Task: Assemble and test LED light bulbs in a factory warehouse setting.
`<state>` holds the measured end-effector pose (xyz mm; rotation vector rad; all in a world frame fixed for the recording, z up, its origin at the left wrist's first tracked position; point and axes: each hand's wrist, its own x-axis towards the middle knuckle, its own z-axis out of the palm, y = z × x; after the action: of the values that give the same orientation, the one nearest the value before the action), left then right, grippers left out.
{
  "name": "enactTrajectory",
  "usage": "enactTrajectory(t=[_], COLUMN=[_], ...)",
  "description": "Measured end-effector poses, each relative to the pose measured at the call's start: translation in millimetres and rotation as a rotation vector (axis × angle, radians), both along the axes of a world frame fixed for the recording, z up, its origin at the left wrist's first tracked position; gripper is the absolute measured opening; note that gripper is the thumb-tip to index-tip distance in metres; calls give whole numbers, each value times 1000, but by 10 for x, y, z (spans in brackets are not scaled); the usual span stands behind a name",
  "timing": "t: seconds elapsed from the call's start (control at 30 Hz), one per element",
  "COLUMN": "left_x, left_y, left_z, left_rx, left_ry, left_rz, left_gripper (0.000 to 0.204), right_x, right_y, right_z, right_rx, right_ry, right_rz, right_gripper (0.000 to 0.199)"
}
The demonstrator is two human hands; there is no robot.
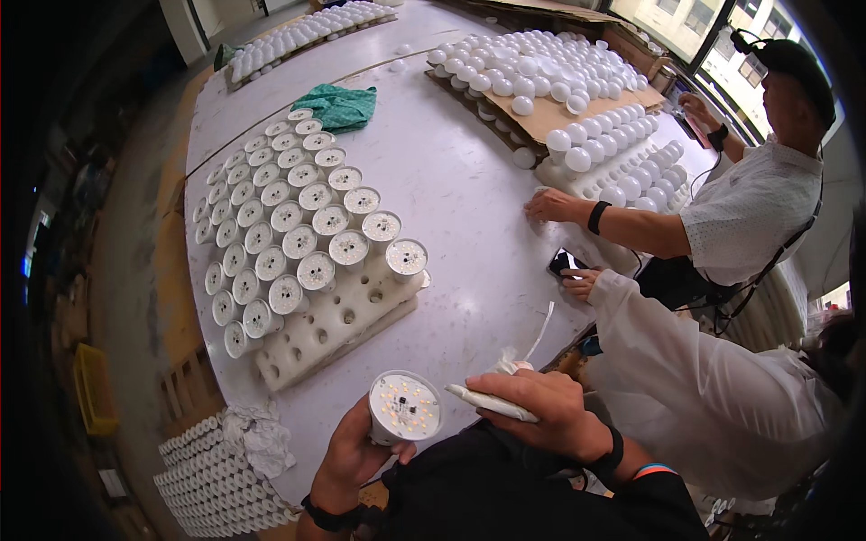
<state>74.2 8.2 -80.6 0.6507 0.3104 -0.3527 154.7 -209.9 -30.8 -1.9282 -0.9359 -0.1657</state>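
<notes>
My left hand (350, 455) is wrapped round an LED bulb base (406, 408), a white cup with its round chip board facing up. Close on its right, my right hand (546, 410) grips a soft white squeeze pouch (492, 402). One flat end of the pouch points at the bulb base, apart from its rim. White crumpled wrapping and a thin pale strip (544, 332) stick up beyond my right fingers; how they join the pouch is hidden. Ahead, rows of similar bulb bases (287, 216) stand in a white foam tray (361, 316), whose nearest holes hold nothing.
A green cloth (336, 107) lies behind the tray. White bulb covers (541, 72) fill cardboard and trays at the far right. Two people sit on my right; the nearer one's hand (582, 284) touches a phone (566, 262). Stacked white parts (216, 482) stand at lower left.
</notes>
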Motion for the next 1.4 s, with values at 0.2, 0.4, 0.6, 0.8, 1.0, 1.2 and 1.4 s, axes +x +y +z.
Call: enactTrajectory(t=[0.2,0.4,0.6,0.8,1.0,1.2,1.4], left_x=[-118,-100,-71,-72,-68,-70,-112], left_y=[-75,-139,-97,-58,-50,-37,-48], left_z=[107,129,151,167,216,218,216], left_rx=[-118,-111,-86,-14,100,161,163], left_ry=[27,58,103,58,33,51,-25], left_rz=[-227,-180,-218,-221,-229,-240,-123], left_gripper=[54,50,47,49,52,55,51], right_x=[-70,-68,-47,-53,-79,-85,-84], right_y=[32,21,50,91,87,58,35], right_z=[42,63,66,53,57,60,63], right_rx=[0,-66,-101,-103,-125,-181,-198], right_ry=[-115,-134,-151,-160,-137,-184,-183], right_rz=[26,93,81,109,106,85,73], right_gripper=[45,43,44,50,47,47,40])
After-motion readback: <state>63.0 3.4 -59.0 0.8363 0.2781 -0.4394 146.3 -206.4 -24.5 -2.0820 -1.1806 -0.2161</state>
